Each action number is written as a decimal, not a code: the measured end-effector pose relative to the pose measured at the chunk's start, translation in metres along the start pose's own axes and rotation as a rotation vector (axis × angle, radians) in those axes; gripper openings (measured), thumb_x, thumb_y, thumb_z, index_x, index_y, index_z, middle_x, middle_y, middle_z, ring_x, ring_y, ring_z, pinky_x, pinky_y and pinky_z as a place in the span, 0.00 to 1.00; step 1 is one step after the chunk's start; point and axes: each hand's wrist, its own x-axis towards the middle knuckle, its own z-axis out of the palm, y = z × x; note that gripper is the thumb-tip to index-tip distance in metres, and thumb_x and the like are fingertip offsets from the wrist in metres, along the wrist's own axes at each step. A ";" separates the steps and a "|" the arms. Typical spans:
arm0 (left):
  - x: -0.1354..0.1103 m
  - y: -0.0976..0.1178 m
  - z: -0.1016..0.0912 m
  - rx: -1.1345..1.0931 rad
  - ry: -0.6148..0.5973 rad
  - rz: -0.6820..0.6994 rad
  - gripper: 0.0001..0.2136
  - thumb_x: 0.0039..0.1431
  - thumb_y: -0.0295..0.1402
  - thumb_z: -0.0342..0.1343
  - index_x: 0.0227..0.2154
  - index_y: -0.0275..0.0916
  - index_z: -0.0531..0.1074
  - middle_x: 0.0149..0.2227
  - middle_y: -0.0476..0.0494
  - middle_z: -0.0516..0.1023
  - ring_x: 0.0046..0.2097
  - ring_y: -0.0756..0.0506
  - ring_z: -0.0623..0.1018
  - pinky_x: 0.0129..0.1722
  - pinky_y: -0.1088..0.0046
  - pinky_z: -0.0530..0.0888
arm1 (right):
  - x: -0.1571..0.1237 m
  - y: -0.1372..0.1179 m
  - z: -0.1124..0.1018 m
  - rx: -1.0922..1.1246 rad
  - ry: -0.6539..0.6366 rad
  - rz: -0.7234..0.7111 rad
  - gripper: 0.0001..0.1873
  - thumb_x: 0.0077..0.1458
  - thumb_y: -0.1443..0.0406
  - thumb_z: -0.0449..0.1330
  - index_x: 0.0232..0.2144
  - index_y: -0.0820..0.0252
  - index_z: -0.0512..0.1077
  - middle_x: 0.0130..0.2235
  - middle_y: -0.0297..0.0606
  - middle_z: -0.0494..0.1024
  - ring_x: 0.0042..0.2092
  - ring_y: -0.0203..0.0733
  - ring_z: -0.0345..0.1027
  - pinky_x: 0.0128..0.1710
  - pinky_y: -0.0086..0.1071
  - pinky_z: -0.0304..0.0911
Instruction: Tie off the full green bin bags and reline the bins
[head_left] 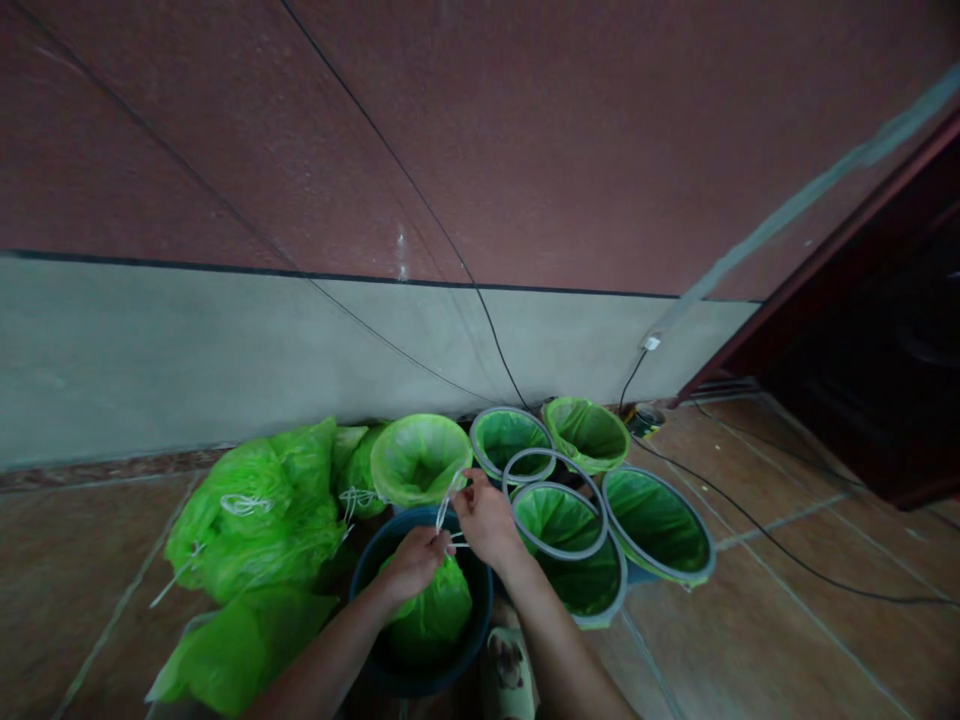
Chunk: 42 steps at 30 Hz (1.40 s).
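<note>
A green garbage bag, gathered at its top, sits inside a dark blue trash bin below my hands. White drawstrings run from the bag up between my hands. My left hand is closed on the drawstring just above the gathered neck. Higher and to the right, my right hand pinches the string's upper loop with thumb and fingertips. To the left lies a big pile of green bags with loose white strings, and a flatter green bag spreads on the floor in front of it.
Several bins lined with green bags stand along the wall, among them a pale green one and a grey-rimmed one. A loose grey ring rests over the bins. A black cable crosses the tiled floor. A slipper shows below.
</note>
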 end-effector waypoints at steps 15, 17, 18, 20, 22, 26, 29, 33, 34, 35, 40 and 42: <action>0.006 0.001 -0.007 0.063 -0.039 -0.012 0.10 0.43 0.37 0.50 0.13 0.39 0.65 0.15 0.52 0.60 0.22 0.51 0.61 0.26 0.71 0.56 | -0.016 0.023 0.016 -0.418 -0.356 -0.089 0.16 0.58 0.68 0.53 0.42 0.70 0.77 0.44 0.56 0.80 0.50 0.54 0.73 0.48 0.38 0.64; 0.006 0.002 -0.009 0.086 -0.028 0.006 0.08 0.40 0.33 0.52 0.11 0.39 0.64 0.15 0.52 0.61 0.22 0.50 0.62 0.27 0.72 0.57 | -0.016 0.025 0.018 -0.423 -0.323 -0.092 0.15 0.55 0.71 0.54 0.40 0.69 0.78 0.42 0.55 0.80 0.48 0.55 0.74 0.47 0.39 0.65; 0.005 0.002 -0.010 0.089 0.000 0.011 0.07 0.39 0.32 0.52 0.12 0.39 0.65 0.15 0.52 0.62 0.23 0.50 0.64 0.27 0.72 0.58 | -0.015 0.026 0.019 -0.418 -0.311 -0.095 0.15 0.54 0.72 0.54 0.39 0.68 0.79 0.41 0.55 0.81 0.47 0.54 0.75 0.46 0.39 0.66; 0.005 0.001 -0.010 0.071 0.071 0.001 0.03 0.39 0.31 0.53 0.15 0.39 0.68 0.17 0.51 0.66 0.25 0.49 0.66 0.28 0.72 0.61 | -0.015 0.029 0.022 -0.400 -0.301 -0.113 0.14 0.50 0.75 0.56 0.36 0.66 0.80 0.39 0.53 0.82 0.45 0.53 0.76 0.44 0.37 0.66; 0.005 0.000 -0.010 0.027 0.105 -0.016 0.03 0.39 0.30 0.53 0.18 0.38 0.71 0.19 0.50 0.69 0.25 0.49 0.67 0.28 0.72 0.63 | -0.013 0.033 0.025 -0.378 -0.328 -0.140 0.12 0.47 0.75 0.58 0.31 0.62 0.80 0.36 0.49 0.82 0.42 0.50 0.77 0.41 0.34 0.67; 0.002 0.003 -0.011 0.082 0.036 0.015 0.04 0.40 0.26 0.51 0.17 0.37 0.71 0.18 0.50 0.69 0.25 0.48 0.69 0.29 0.72 0.65 | -0.012 0.039 0.031 -0.364 -0.384 -0.169 0.10 0.44 0.74 0.59 0.23 0.58 0.79 0.30 0.43 0.82 0.37 0.47 0.77 0.37 0.32 0.67; -0.005 0.013 -0.012 0.314 0.048 0.111 0.06 0.42 0.25 0.50 0.22 0.38 0.73 0.24 0.48 0.74 0.31 0.46 0.74 0.34 0.71 0.67 | -0.011 0.039 0.030 -0.407 -0.358 -0.133 0.11 0.47 0.73 0.57 0.28 0.61 0.80 0.34 0.48 0.82 0.40 0.50 0.77 0.39 0.35 0.66; -0.019 0.034 -0.014 0.569 -0.026 0.326 0.07 0.49 0.24 0.49 0.26 0.39 0.72 0.28 0.47 0.77 0.34 0.45 0.75 0.46 0.65 0.69 | -0.007 0.035 0.023 -0.179 -0.157 -0.139 0.13 0.50 0.72 0.55 0.34 0.67 0.78 0.37 0.52 0.81 0.40 0.51 0.74 0.42 0.38 0.64; -0.021 0.040 -0.015 0.607 -0.059 0.383 0.08 0.51 0.25 0.49 0.26 0.39 0.72 0.28 0.46 0.78 0.34 0.44 0.76 0.50 0.62 0.67 | -0.005 0.034 0.023 -0.044 -0.153 -0.169 0.12 0.49 0.72 0.55 0.33 0.66 0.78 0.35 0.49 0.81 0.39 0.48 0.74 0.41 0.37 0.64; -0.024 0.045 -0.017 0.641 -0.082 0.432 0.08 0.52 0.25 0.48 0.27 0.40 0.72 0.28 0.46 0.78 0.34 0.44 0.76 0.54 0.60 0.65 | -0.003 0.035 0.023 0.104 -0.173 -0.199 0.11 0.48 0.73 0.55 0.31 0.65 0.77 0.33 0.45 0.81 0.36 0.45 0.73 0.39 0.34 0.64; -0.027 0.058 -0.030 0.757 -0.061 0.575 0.09 0.58 0.28 0.47 0.30 0.41 0.73 0.30 0.48 0.80 0.34 0.44 0.79 0.57 0.58 0.64 | 0.002 0.037 0.032 0.733 -0.420 -0.220 0.06 0.44 0.71 0.56 0.22 0.63 0.73 0.24 0.33 0.73 0.28 0.36 0.64 0.32 0.29 0.61; -0.027 0.058 -0.034 0.791 0.020 0.686 0.09 0.60 0.30 0.48 0.32 0.43 0.75 0.31 0.49 0.80 0.35 0.45 0.79 0.55 0.61 0.68 | 0.002 0.035 0.033 0.866 -0.442 -0.207 0.04 0.45 0.67 0.59 0.23 0.62 0.74 0.23 0.32 0.72 0.27 0.34 0.62 0.32 0.29 0.61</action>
